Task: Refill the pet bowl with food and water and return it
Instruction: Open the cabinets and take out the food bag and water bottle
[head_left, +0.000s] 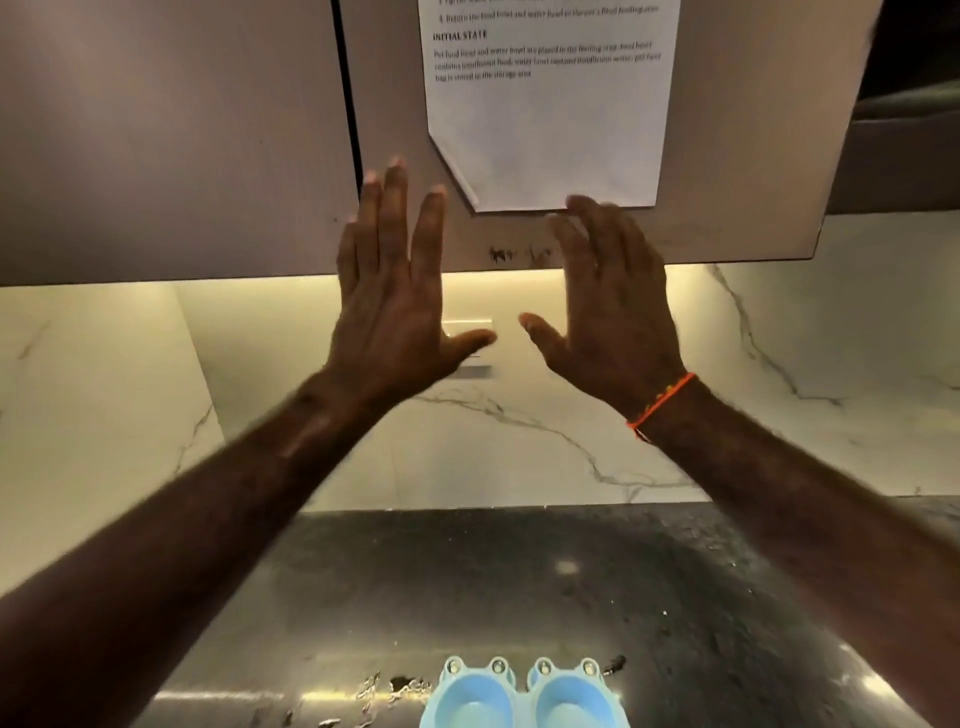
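A light-blue double pet bowl (522, 696) with frog-eye bumps rests on the dark counter at the bottom edge of the head view; both cups look empty, and the near part is cut off. My left hand (392, 291) and my right hand (610, 306) are raised side by side, high above the bowl, in front of the wall cabinet. Both show their backs with fingers spread, and neither holds anything. An orange thread bracelet (662, 400) circles my right wrist.
A wall cabinet (166, 145) with a printed instruction sheet (550, 104) taped to its door hangs overhead. A lit marble backsplash (519, 441) with a white wall switch (470, 327) stands behind. The dark speckled counter (467, 587) spreads below.
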